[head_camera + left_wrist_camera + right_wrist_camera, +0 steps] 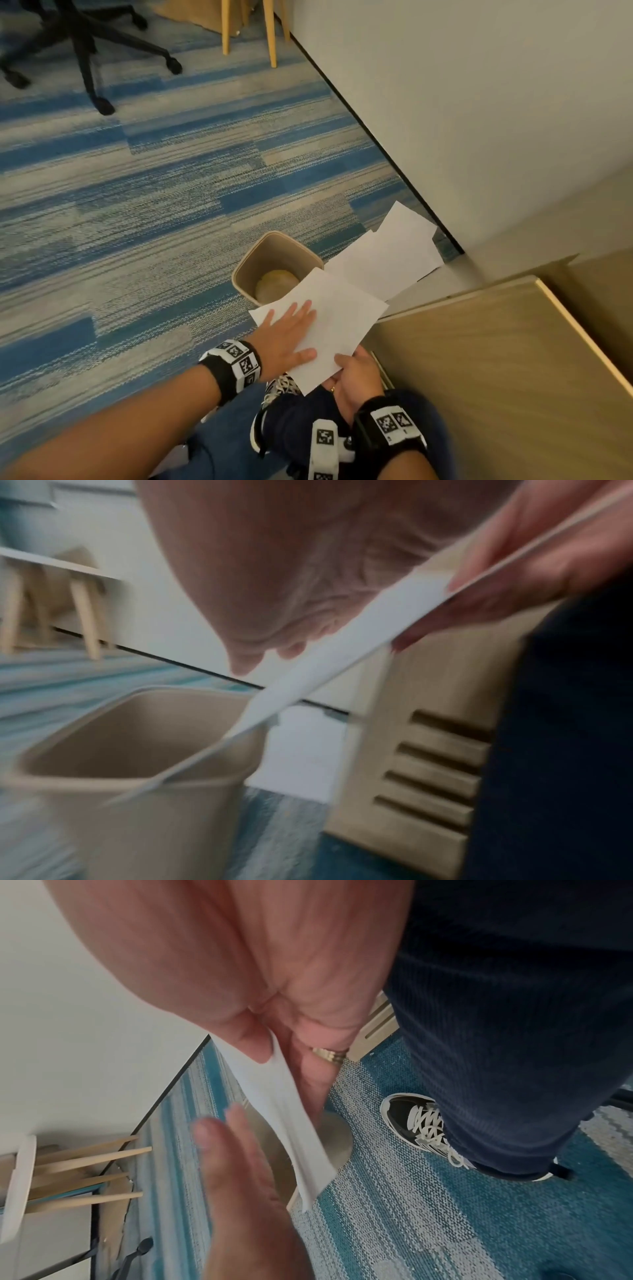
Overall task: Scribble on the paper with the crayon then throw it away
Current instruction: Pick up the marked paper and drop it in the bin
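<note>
A white sheet of paper (337, 322) hangs in the air just beside and partly over the beige waste bin (250, 263) on the carpet. My right hand (356, 375) pinches the sheet's near corner between thumb and fingers; the right wrist view shows that pinch on the paper (291, 1123). My left hand (291, 332) lies flat on top of the sheet with straight fingers. In the left wrist view the paper (329, 664) slants down toward the bin (113, 777). No crayon is in view.
More white sheets (387, 253) lie on the floor by the wall (479, 102). A light wooden table (496, 359) stands at the right. An office chair base (85, 44) and wooden chair legs (270, 34) are further off. My shoe (418, 1123) is near the bin.
</note>
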Tool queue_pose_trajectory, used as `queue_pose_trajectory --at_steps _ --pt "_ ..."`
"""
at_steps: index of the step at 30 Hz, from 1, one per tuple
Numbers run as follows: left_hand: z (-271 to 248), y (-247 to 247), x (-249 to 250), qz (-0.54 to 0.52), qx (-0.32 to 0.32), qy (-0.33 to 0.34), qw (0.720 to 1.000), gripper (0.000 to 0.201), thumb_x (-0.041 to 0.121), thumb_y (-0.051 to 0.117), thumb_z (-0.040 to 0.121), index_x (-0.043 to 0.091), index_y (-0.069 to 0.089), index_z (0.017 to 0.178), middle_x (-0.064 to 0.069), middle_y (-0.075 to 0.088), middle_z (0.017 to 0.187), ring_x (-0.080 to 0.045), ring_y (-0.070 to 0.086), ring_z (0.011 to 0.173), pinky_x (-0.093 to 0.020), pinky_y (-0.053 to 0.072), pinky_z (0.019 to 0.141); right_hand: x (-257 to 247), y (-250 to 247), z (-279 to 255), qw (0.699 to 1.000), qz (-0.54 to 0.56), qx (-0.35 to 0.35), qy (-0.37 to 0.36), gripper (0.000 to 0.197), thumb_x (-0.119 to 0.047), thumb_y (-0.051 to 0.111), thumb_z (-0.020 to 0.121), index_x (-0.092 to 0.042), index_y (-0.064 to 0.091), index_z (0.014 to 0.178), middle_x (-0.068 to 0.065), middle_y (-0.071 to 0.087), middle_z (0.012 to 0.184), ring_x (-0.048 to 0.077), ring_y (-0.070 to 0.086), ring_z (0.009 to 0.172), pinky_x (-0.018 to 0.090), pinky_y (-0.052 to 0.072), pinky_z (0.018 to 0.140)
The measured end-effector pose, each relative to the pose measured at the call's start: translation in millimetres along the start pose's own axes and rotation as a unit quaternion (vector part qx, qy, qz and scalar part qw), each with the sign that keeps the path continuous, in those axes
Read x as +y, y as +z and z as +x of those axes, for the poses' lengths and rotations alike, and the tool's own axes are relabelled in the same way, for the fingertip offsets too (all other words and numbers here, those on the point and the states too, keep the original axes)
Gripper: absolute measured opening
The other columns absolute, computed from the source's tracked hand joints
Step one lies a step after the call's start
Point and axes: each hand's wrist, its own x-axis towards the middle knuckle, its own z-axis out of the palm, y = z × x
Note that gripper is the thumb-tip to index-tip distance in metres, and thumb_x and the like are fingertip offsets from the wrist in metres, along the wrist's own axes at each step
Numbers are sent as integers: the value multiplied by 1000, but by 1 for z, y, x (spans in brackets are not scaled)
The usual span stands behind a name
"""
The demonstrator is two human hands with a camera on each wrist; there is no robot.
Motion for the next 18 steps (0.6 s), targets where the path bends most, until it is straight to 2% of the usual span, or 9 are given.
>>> queue_pose_trajectory --at_steps 2,3,4,7,9,12,15,16,18 --pt "-3 1 23 7 -18 94 995 95 85 3 84 30 -20 158 11 -28 165 -11 -24 151 -40 -20 119 1 0 -1 1000 6 2 2 44 10 40 100 -12 63 130 16 77 111 37 73 101 41 59 68" --pt "-2 5 30 10 -35 97 995 96 85 1 82 29 -20 157 11 -27 165 -10 -23 152 -39 -20 118 0 0 -2 1000 13 -2 3 44 9 40 100 -13 63 130 16 77 112 36 73 100 38 58 64" --pt "5 8 26 10 -48 65 997 103 89 -6 76 29 -19 158 11 -27 164 -12 -20 153 -42 -17 120 -1 1 -4 1000 22 -3 3 44 10 40 100 -12 63 131 17 76 113 36 72 98 36 58 61" --pt "22 -2 2 -36 -21 -138 990 132 99 -20 50 28 -10 161 10 -21 166 -22 -11 156 -56 -5 121 -4 3 -7 999 40 15 -5 43 13 38 99 -6 59 131 19 72 116 32 68 90 31 54 52" --pt "29 -7 1 -60 -21 -102 993 126 99 -15 56 29 -11 160 6 -20 167 -21 -14 155 -53 -6 121 -6 4 -9 999 35 19 -15 42 14 37 98 -2 59 130 20 71 111 25 64 72 26 43 41" --pt "27 -3 18 -47 -64 26 996 107 94 -3 72 33 -13 160 9 -20 167 -15 -17 153 -47 -9 119 -6 4 -10 999 44 12 -20 41 14 38 98 -1 61 128 24 71 112 23 67 69 27 49 42" --pt "28 -7 11 -59 -44 -102 992 129 101 -14 53 30 -12 160 7 -20 167 -21 -13 155 -54 -5 122 -11 6 -14 999 43 -4 -21 42 13 37 98 -4 60 129 24 70 120 28 68 82 28 52 45" --pt "31 -10 9 -71 -26 -110 991 128 101 -14 53 30 -13 160 7 -21 167 -22 -13 155 -54 -5 122 -12 7 -16 999 39 -8 -24 42 13 36 98 -4 60 128 23 70 118 28 66 81 28 49 44" --pt "34 -14 14 -83 -10 -47 995 113 95 -8 66 30 -14 159 8 -22 166 -18 -15 154 -52 -7 122 -16 6 -18 999 23 -18 -33 42 13 36 97 -3 62 126 21 73 108 31 61 78 30 41 49"
